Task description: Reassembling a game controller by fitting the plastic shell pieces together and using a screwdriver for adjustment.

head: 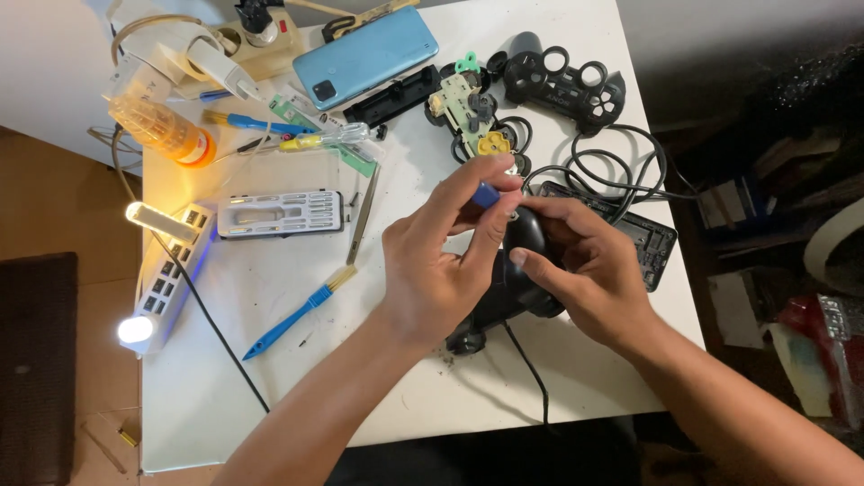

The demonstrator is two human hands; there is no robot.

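My left hand [441,261] pinches a small blue-handled tool [487,194] between thumb and fingers, its tip hidden at the top of a black game controller shell [517,270]. My right hand [589,270] grips that black shell from the right, thumb across its front, holding it just above the white table [270,378]. A black cable [531,373] runs from the shell toward the table's near edge.
A black controller faceplate [562,85], a circuit board with a yellow pad [472,112], a coiled black cable [621,171] and a black panel [652,238] lie behind. To the left are a blue brush [297,315], tweezers [363,216], a white bit case [281,213], a lit USB hub [166,274] and a blue phone [364,56].
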